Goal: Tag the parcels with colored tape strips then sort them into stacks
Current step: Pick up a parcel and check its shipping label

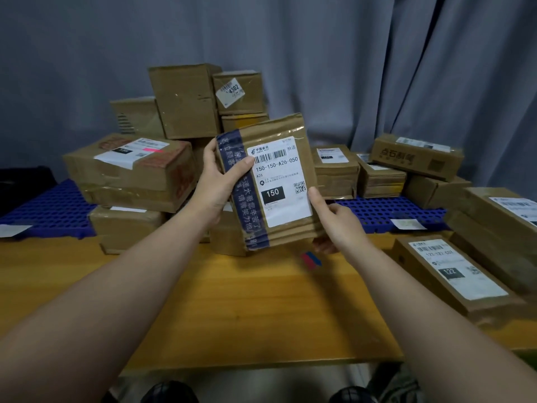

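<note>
Head view, read from left to right. At far left, blue perforated mat (43, 213) on wooden table (232, 309), with small white slip (13, 229) on its edge. Next, large box (130, 170) atop another carton, pink strip (152, 150) stuck on its label: apparently already tagged. Behind, tall heap of brown boxes (186, 103), no coloured tape visible from this angle.

At centre, left hand (216, 181) closed round left edge of flat parcel (268, 181), thumb laid over dark blue printed band, fingers hidden behind. Parcel held upright in the air above the table, tilted a little, white label reading 150 facing the camera. No coloured strip seen on this face, so tagging of this one judged not yet done. Right hand (334, 225) gripping lower right corner, thumb on front, fingers curled beneath.

Just below, lying on the table, small red and blue tape strips (311, 259), likely the tags in waiting.

Further right, low row of small cartons (360, 173) on the mat, none showing a tag. At far right, flat parcel marked 122 (453, 274) beside larger boxes, likewise untagged as far as visible.

Judged early in the job: one tag seen, most parcels still bare, no clear colour-sorted stacks.
</note>
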Action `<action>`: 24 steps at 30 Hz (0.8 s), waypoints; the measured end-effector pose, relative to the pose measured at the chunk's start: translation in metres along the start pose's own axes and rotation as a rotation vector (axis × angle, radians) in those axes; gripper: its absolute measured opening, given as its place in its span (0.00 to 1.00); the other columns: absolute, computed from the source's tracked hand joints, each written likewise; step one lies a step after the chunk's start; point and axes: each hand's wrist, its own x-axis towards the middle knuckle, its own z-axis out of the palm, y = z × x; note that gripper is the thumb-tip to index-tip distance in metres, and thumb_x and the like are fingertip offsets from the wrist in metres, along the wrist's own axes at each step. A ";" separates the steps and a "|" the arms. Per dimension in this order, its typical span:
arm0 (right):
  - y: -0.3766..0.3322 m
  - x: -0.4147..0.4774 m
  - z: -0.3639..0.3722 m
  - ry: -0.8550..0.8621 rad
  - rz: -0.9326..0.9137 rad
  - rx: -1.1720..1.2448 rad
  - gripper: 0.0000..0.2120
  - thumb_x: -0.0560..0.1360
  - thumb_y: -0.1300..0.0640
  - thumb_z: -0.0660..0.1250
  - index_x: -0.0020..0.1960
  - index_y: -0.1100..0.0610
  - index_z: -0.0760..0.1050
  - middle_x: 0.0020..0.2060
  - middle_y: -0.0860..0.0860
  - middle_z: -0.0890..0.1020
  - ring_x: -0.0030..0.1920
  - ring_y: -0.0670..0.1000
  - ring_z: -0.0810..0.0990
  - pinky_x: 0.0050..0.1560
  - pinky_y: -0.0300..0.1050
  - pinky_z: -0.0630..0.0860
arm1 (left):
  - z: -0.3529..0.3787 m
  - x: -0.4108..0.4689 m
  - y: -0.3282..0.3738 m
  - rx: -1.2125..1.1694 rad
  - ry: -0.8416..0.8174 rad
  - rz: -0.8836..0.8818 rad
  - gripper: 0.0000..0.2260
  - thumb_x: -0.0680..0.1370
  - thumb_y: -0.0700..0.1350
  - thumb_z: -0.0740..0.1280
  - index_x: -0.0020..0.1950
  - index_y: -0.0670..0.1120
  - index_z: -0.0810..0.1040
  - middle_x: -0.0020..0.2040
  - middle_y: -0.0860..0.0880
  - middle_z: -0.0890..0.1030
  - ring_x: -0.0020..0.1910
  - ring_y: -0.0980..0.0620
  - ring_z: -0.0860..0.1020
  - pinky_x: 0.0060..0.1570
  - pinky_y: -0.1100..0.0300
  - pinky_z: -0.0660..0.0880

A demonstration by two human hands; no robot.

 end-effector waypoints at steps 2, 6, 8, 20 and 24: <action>0.002 0.000 0.000 0.041 -0.048 -0.105 0.48 0.62 0.18 0.50 0.61 0.56 0.74 0.53 0.51 0.80 0.50 0.54 0.81 0.51 0.56 0.79 | 0.000 -0.003 0.000 0.019 -0.011 0.006 0.32 0.73 0.47 0.72 0.72 0.55 0.59 0.62 0.48 0.77 0.56 0.51 0.80 0.51 0.55 0.79; 0.002 -0.002 -0.003 0.076 -0.141 0.052 0.30 0.72 0.29 0.58 0.56 0.55 0.70 0.50 0.48 0.76 0.52 0.51 0.76 0.48 0.47 0.73 | 0.005 -0.007 -0.003 0.100 -0.026 0.003 0.33 0.73 0.50 0.72 0.73 0.53 0.59 0.62 0.49 0.77 0.56 0.52 0.80 0.56 0.52 0.78; 0.007 -0.002 -0.004 0.023 -0.155 0.052 0.32 0.72 0.30 0.59 0.67 0.50 0.66 0.57 0.45 0.74 0.56 0.49 0.73 0.54 0.47 0.71 | 0.005 -0.007 -0.005 0.222 -0.016 -0.002 0.37 0.73 0.57 0.71 0.75 0.55 0.54 0.68 0.50 0.72 0.62 0.51 0.76 0.62 0.49 0.74; 0.052 0.004 0.002 -0.059 -0.069 0.308 0.12 0.81 0.60 0.58 0.53 0.63 0.79 0.39 0.55 0.81 0.39 0.54 0.79 0.33 0.38 0.75 | 0.001 -0.033 -0.019 0.463 -0.186 -0.139 0.36 0.74 0.53 0.70 0.76 0.57 0.53 0.64 0.54 0.71 0.53 0.54 0.78 0.49 0.57 0.77; 0.098 0.025 0.012 -0.353 -0.171 -0.389 0.17 0.81 0.58 0.59 0.69 0.56 0.72 0.69 0.53 0.72 0.68 0.54 0.70 0.68 0.48 0.68 | 0.000 -0.042 -0.027 0.443 -0.153 -0.135 0.34 0.75 0.54 0.69 0.75 0.59 0.54 0.69 0.54 0.68 0.53 0.53 0.79 0.52 0.51 0.78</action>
